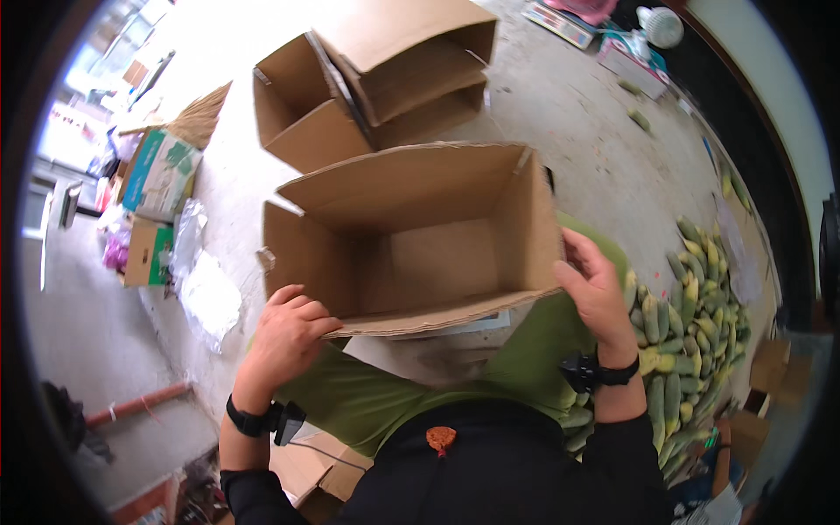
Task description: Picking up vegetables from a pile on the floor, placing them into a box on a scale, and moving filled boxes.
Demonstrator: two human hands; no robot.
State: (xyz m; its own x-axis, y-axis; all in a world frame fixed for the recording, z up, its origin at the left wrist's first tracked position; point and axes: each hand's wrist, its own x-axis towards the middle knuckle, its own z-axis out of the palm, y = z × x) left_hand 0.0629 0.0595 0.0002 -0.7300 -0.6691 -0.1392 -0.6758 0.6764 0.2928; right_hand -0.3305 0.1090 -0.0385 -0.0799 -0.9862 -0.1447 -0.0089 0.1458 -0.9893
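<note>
In front of me a cardboard box (433, 262) stands with its top facing up, and nothing lies inside it. My left hand (292, 331) grips its near rim at the left corner, fingers over the edge. At the right corner, my right hand (594, 279) holds the side wall, thumb at the rim and fingers outside. The box is between my knees, in green trousers (525, 341). Part of a printed surface shows under its near edge.
Beyond it are another open carton (312, 131) and stacked cartons (426, 72). Cucumber-like green vegetables (695, 315) are heaped at my right. A broom (200, 118), a printed carton (164, 174) and plastic film (207, 295) lie left. A scale (561, 25) stands far right.
</note>
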